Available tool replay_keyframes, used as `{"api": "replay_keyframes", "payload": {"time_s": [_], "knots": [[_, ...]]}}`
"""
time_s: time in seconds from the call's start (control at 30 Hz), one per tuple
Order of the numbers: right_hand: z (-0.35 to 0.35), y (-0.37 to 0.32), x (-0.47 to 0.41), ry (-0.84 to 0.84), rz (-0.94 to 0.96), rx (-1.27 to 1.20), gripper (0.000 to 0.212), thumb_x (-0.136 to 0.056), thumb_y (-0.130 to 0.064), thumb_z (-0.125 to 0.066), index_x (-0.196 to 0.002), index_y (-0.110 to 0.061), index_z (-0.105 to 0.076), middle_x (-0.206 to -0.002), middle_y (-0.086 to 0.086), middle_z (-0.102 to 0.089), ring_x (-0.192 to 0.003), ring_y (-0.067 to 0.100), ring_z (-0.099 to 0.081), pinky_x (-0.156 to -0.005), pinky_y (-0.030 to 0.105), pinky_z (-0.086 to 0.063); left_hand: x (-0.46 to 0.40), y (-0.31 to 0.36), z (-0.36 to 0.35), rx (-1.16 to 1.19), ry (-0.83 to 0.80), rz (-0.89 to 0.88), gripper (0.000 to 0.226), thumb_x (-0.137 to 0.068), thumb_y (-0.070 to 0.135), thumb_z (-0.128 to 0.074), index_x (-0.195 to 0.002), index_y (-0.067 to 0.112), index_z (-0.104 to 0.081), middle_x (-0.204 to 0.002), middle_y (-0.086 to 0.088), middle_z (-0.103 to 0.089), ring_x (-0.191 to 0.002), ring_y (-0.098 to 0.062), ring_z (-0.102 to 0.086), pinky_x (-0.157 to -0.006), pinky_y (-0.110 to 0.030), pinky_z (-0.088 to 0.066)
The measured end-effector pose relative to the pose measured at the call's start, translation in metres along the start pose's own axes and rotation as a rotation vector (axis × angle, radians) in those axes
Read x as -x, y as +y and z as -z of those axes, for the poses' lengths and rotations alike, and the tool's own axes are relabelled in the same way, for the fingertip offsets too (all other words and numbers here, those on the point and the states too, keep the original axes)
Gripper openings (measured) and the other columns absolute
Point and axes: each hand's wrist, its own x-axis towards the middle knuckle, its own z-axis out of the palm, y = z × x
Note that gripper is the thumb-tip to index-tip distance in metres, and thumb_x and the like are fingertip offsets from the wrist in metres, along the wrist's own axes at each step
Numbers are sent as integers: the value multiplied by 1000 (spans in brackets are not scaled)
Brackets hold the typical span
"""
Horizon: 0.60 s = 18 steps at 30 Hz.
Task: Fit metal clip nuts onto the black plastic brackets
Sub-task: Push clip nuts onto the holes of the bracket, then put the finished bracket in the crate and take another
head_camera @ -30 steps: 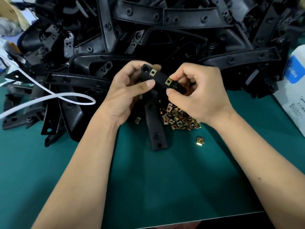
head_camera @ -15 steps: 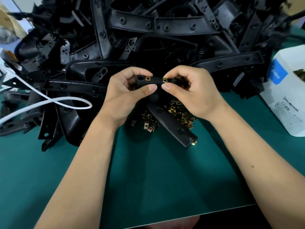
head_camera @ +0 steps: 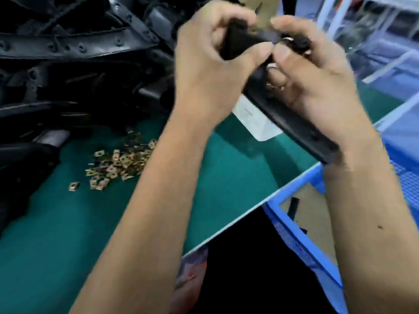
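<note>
Both hands, left [head_camera: 208, 64] and right [head_camera: 317, 78], grip 1 black bracket [head_camera: 292, 123] slanting down-right between them.

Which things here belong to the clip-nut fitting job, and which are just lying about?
In the job:
left hand
right hand
held black bracket
loose clip nuts
pile of black brackets

Lying about:
blue crate
white packet
green mat

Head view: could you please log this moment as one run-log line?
left hand: grips bracket | right hand: grips bracket | loose clip nuts: on green mat | blue crate: beside table edge
</note>
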Motion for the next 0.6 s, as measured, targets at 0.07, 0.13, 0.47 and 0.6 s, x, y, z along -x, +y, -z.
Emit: {"api": "replay_keyframes", "payload": {"time_s": [0.07, 0.13, 0.47, 0.6], "knots": [[57, -19, 33, 71, -26, 42, 43, -100, -17, -62, -140, -11, -47, -106, -2, -66, -77, 19, -62, -70, 32, -57, 3, 14, -61, -15, -77, -65, 31, -73, 7, -84, -100, -1, -71, -96, -6, -73, -93, -20, -71, -86, -37, -56], [104, -25, 75, 149, -105, 127, 40, -102, -23, -61, -140, -23, -50, -110, -6, -72, -78, 21, -74, -63, 32, -62, 19, 22, -118, -77, -179, -98, 32, -73, 13, -86, -100, 4, -72, -92, -1, -73, -90, -21, -70, -82, -35, -54], [202, 98, 242, 666, -856, -203, 33, -106, -9, -32, -121, 1, -61, -93, 10, -76, -77, 14, -74, -67, 25, -60, 200, -89, -286, -422, -966, 438, 92, -97, 40, -67, -164, 13, -9, -152, -23, -41, -139, -41, -44, -110, -49, -39], [201, 138, 265, 762, -1082, -325, 42, -107, -13, -24, -120, 11, -57, -66, 19, -64, -52, 22, -64, -44, 24, -46, 246, -131, -283, -427, -1077, 808, 101, -97, 56, -58, -165, 17, 6, -166, -21, -19, -151, -39, -28, -121, -49, -29]]}}
